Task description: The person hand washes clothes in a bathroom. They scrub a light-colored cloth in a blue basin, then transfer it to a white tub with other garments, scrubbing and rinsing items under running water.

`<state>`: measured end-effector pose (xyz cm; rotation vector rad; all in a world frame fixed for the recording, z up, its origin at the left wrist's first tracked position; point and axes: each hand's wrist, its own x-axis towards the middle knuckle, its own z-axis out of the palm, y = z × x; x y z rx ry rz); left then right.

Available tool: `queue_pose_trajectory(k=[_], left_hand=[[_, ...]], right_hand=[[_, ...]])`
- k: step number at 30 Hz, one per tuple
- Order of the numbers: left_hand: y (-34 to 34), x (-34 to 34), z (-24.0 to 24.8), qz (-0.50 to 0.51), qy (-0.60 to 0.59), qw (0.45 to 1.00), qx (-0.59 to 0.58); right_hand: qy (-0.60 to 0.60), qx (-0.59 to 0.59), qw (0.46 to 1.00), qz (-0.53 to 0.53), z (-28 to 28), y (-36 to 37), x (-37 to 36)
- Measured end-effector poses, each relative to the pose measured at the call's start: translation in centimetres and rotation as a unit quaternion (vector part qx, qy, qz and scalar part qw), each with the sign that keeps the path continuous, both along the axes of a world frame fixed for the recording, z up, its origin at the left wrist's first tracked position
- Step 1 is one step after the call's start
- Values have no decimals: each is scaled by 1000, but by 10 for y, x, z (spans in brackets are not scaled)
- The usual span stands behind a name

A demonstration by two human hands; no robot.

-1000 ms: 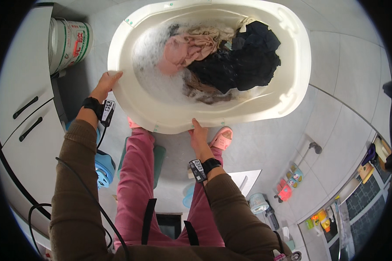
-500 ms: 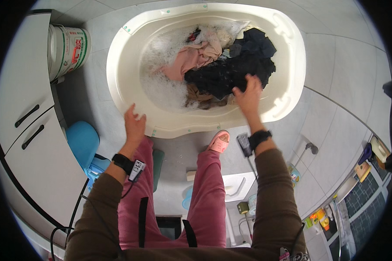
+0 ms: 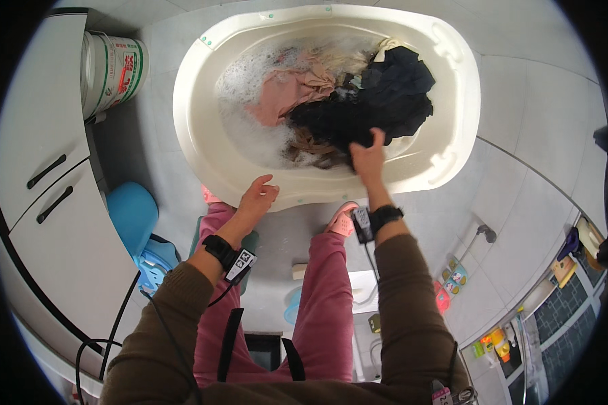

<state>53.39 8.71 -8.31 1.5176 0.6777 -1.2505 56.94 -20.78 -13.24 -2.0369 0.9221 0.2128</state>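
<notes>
One white oval tub holds suds and a heap of wet clothes – one black garment, a pink one and a beige one. The right hand grips the black garment's near edge, its fingers sunk in the cloth. The left hand hangs loosely curled and free at the tub's near rim. Whatever lies beneath the foam is hidden.

Looks like a home bathroom: grey tiled floor, white cabinet, shower head, and a plastic tub of soapy laundry.
</notes>
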Motion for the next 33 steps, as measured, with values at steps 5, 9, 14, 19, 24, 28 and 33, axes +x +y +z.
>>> queue_pose_trajectory(k=[5,9,14,19,24,28,33], left_hand=[[-33,14,37,121,143,981,-44],[-39,27,48,283,265,916,-109],[-54,25,48,269,290,855,-335],[-44,9,56,230,298,897,-231],[-36,4,52,302,183,927,-123],[-28,17,41,225,258,905,-252],[-28,22,81,188,192,937,-225]], right_hand=[[107,239,958,-118,56,63,-34],[89,370,900,-212,132,77,-52],[134,548,794,-227,178,102,-95],[155,720,631,-243,193,103,-130],[149,813,517,-221,216,112,-148],[101,837,480,-242,238,116,-150],[76,821,499,-265,236,75,-103]])
